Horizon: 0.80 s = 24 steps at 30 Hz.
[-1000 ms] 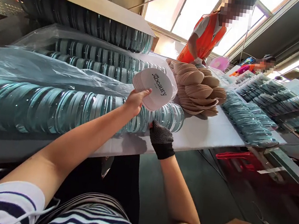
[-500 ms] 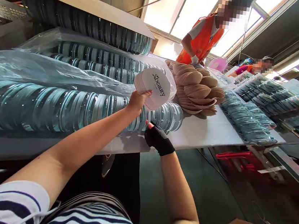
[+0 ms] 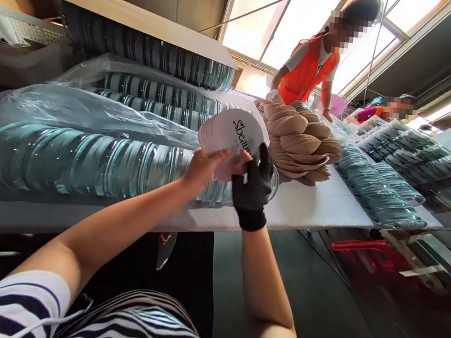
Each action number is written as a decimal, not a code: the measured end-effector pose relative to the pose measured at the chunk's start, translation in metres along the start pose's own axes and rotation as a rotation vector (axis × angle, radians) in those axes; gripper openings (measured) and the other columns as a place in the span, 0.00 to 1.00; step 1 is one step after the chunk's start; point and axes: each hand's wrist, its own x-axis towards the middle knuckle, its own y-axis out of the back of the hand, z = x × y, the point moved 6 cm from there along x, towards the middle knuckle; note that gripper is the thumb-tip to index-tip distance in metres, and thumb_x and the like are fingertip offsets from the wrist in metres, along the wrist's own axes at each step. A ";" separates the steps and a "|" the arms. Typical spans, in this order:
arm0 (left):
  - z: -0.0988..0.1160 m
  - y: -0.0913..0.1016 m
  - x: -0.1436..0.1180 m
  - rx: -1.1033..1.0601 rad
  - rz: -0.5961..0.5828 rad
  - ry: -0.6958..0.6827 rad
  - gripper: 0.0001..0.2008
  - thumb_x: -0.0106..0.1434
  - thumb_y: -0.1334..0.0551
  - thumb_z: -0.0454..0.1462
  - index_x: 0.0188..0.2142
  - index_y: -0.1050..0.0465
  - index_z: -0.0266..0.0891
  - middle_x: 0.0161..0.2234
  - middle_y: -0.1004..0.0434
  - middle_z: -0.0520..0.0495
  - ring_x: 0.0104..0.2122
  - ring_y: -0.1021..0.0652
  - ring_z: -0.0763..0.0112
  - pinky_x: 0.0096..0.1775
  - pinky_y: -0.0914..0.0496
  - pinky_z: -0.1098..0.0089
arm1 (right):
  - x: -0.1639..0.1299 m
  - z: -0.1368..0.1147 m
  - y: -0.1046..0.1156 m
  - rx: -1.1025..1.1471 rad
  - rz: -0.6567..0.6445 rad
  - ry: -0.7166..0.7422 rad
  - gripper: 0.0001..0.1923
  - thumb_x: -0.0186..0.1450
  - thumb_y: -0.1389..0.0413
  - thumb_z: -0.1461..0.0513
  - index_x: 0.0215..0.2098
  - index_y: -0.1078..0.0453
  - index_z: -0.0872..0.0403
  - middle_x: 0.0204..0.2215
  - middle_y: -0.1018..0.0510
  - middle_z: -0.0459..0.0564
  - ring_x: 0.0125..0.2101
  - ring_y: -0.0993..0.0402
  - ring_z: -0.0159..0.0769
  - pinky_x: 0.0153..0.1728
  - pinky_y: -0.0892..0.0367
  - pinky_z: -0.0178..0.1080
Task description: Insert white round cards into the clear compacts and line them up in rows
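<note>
My left hand (image 3: 202, 173) is closed around the lower left edge of a stack of round white cards (image 3: 234, 129), fanned slightly and printed with black lettering on top. My right hand (image 3: 253, 186), in a black fingerless glove, is at the lower right edge of the stack. Its bare fingertips touch the top card and appear to pinch its edge; motion blurs this spot. Just beneath both hands runs a long row of clear round plastic pieces (image 3: 86, 163), nested on edge along the table's front.
Tan curved shell-like pieces (image 3: 295, 139) are heaped to the right on the white table (image 3: 295, 205). More clear pieces (image 3: 379, 188) lie beyond them. Plastic film (image 3: 64, 105) and an open carton (image 3: 145, 22) are at the back left. A person in an orange vest (image 3: 306, 75) stands behind the heap.
My right hand has risen from the row of clear pieces to the edge of the card stack. The left hand still holds the stack. The person's arms behind the heap have spread apart.
</note>
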 end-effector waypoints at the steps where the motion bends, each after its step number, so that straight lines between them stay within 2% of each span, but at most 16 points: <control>1: 0.004 0.001 -0.003 0.024 -0.019 -0.020 0.18 0.46 0.26 0.43 0.35 0.21 0.36 0.36 0.18 0.45 0.38 0.20 0.60 0.43 0.27 0.63 | -0.003 -0.006 0.002 0.011 0.057 0.017 0.26 0.68 0.51 0.53 0.61 0.38 0.52 0.65 0.41 0.59 0.66 0.48 0.45 0.63 0.45 0.54; 4: 0.012 0.001 -0.008 0.094 -0.105 -0.085 0.16 0.49 0.27 0.43 0.36 0.20 0.36 0.36 0.18 0.44 0.40 0.20 0.60 0.45 0.28 0.63 | -0.011 -0.004 0.012 0.041 0.209 -0.120 0.32 0.68 0.51 0.51 0.66 0.47 0.54 0.64 0.40 0.63 0.65 0.45 0.46 0.61 0.42 0.56; 6: 0.011 0.005 -0.008 0.122 -0.110 -0.085 0.16 0.50 0.28 0.43 0.36 0.20 0.36 0.37 0.18 0.44 0.40 0.21 0.60 0.45 0.28 0.64 | -0.013 -0.003 0.015 0.061 0.244 -0.179 0.30 0.69 0.52 0.52 0.65 0.45 0.55 0.63 0.38 0.63 0.64 0.41 0.45 0.60 0.40 0.54; 10: 0.001 0.016 -0.007 0.058 -0.022 -0.017 0.15 0.48 0.27 0.41 0.35 0.20 0.36 0.34 0.19 0.46 0.36 0.21 0.62 0.41 0.27 0.65 | -0.011 -0.021 0.011 0.168 0.214 -0.118 0.21 0.66 0.50 0.52 0.52 0.32 0.55 0.53 0.27 0.60 0.55 0.31 0.44 0.56 0.35 0.50; 11: -0.001 0.016 -0.006 0.040 -0.019 -0.011 0.14 0.48 0.27 0.40 0.34 0.20 0.36 0.33 0.19 0.46 0.36 0.21 0.62 0.40 0.27 0.65 | -0.009 -0.022 0.006 0.211 0.173 -0.151 0.20 0.65 0.50 0.52 0.48 0.30 0.56 0.48 0.24 0.60 0.51 0.27 0.43 0.53 0.31 0.48; 13: 0.000 0.013 -0.005 0.014 -0.053 -0.011 0.14 0.48 0.27 0.40 0.34 0.21 0.35 0.34 0.18 0.46 0.36 0.21 0.62 0.40 0.27 0.66 | -0.006 -0.014 0.000 0.283 0.120 -0.305 0.21 0.63 0.49 0.50 0.42 0.28 0.57 0.40 0.21 0.59 0.43 0.23 0.43 0.45 0.27 0.45; 14: 0.002 0.012 -0.003 -0.003 -0.066 -0.002 0.15 0.48 0.27 0.40 0.34 0.21 0.35 0.34 0.18 0.46 0.37 0.21 0.62 0.41 0.27 0.65 | -0.006 -0.006 0.003 0.292 0.147 -0.401 0.22 0.62 0.49 0.49 0.41 0.28 0.58 0.38 0.21 0.59 0.41 0.23 0.44 0.42 0.26 0.45; 16: 0.007 0.012 0.004 -0.058 -0.043 0.036 0.15 0.48 0.27 0.38 0.35 0.21 0.36 0.36 0.18 0.45 0.39 0.20 0.61 0.42 0.26 0.65 | -0.012 0.008 0.027 0.231 0.287 -0.535 0.25 0.60 0.48 0.47 0.41 0.27 0.59 0.39 0.21 0.61 0.41 0.23 0.46 0.42 0.27 0.46; 18: 0.014 0.016 0.017 -0.133 0.040 0.064 0.13 0.50 0.29 0.34 0.37 0.22 0.37 0.37 0.18 0.46 0.41 0.20 0.62 0.44 0.26 0.65 | -0.028 0.009 0.060 0.068 0.358 -0.551 0.27 0.59 0.48 0.46 0.43 0.27 0.60 0.42 0.21 0.63 0.43 0.24 0.49 0.42 0.28 0.47; 19: 0.017 0.019 0.025 -0.170 0.089 0.073 0.13 0.51 0.30 0.32 0.38 0.22 0.37 0.37 0.18 0.46 0.42 0.20 0.62 0.45 0.26 0.65 | -0.038 0.005 0.074 -0.024 0.311 -0.532 0.28 0.59 0.48 0.46 0.45 0.27 0.60 0.42 0.21 0.64 0.42 0.23 0.50 0.39 0.28 0.46; 21: 0.021 0.026 0.039 -0.236 0.176 0.088 0.13 0.53 0.32 0.28 0.39 0.23 0.37 0.37 0.18 0.47 0.44 0.21 0.64 0.48 0.27 0.65 | -0.062 -0.006 0.085 -0.164 0.053 -0.489 0.26 0.62 0.49 0.47 0.45 0.26 0.59 0.37 0.20 0.63 0.35 0.22 0.49 0.30 0.30 0.43; 23: 0.020 0.032 0.049 -0.285 0.231 0.119 0.13 0.55 0.34 0.26 0.40 0.24 0.38 0.37 0.18 0.48 0.46 0.21 0.65 0.51 0.28 0.65 | -0.087 -0.017 0.077 -0.232 -0.254 -0.453 0.23 0.65 0.52 0.50 0.44 0.26 0.58 0.29 0.20 0.60 0.26 0.24 0.45 0.22 0.37 0.39; 24: 0.019 0.034 0.051 -0.300 0.240 0.133 0.13 0.56 0.34 0.26 0.41 0.24 0.38 0.37 0.18 0.49 0.46 0.21 0.66 0.52 0.28 0.65 | -0.097 -0.021 0.069 -0.255 -0.368 -0.441 0.22 0.67 0.54 0.52 0.44 0.26 0.58 0.26 0.21 0.58 0.23 0.25 0.43 0.21 0.40 0.38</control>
